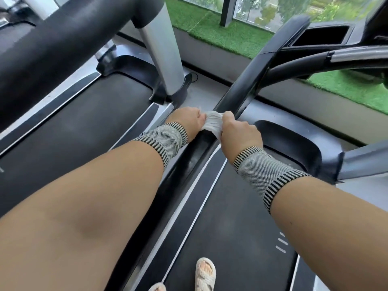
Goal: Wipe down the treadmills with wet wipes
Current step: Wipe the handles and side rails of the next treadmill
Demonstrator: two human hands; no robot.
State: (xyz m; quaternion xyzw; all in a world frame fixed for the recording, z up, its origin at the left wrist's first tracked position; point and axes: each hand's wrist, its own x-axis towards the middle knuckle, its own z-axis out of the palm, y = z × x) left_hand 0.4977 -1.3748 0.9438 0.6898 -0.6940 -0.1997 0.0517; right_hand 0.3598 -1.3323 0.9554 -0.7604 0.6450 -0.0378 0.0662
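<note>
Forearms out, your left hand [186, 122] and right hand [237, 131] both clamped on the wipe [213, 122] above the treadmill's [241, 217] left edge; pull harder and it may tear.

A pale grey floor [206, 87] runs between the machines and up to a low grey ledge [220, 57] along the far side. The ledge is topped with a strip of bright green artificial turf [212, 28], which carries on to the right. Behind it stand tall glass windows [258, 11] split by a dark upright frame post [227, 10]. Daylight comes in through the glass, and green trees [294, 6] and a paved stretch show outside. A thin black cable [194, 77] lies looped on the floor.
</note>
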